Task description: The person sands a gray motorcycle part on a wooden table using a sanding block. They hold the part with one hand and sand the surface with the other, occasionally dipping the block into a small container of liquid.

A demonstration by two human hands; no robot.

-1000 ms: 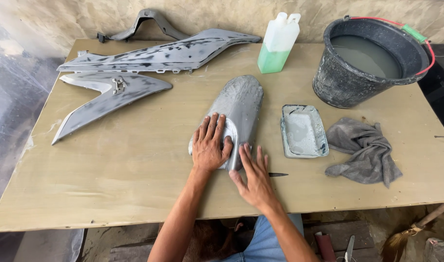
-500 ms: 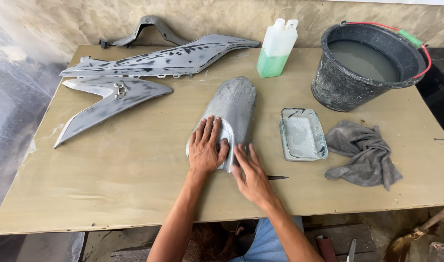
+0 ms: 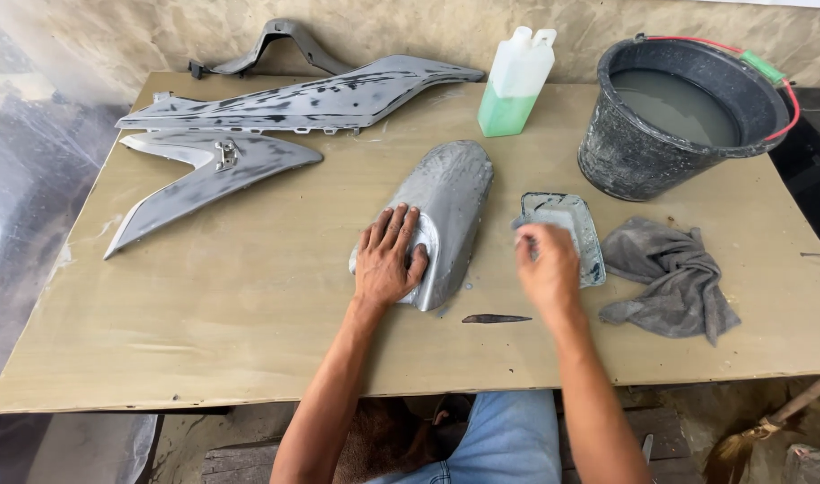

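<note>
Two long grey fairing panels (image 3: 248,134) lay at the bench's (image 3: 203,341) far left. Right of them, the left hand (image 3: 388,260) pressed flat, fingers spread, on the near end of the grey fender (image 3: 450,197) at mid-bench. Beside it, the blurred right hand (image 3: 546,269) hovered over the small tray (image 3: 571,220); its grip could not be told. Farther right sat a grey rag (image 3: 674,278) and bucket (image 3: 688,116).

A white plastic jug (image 3: 516,82), seemingly holding green liquid, stands at the table's far edge.

silver-grey fender (image 3: 446,206), black bucket (image 3: 643,161), grey rag (image 3: 670,278)
</note>
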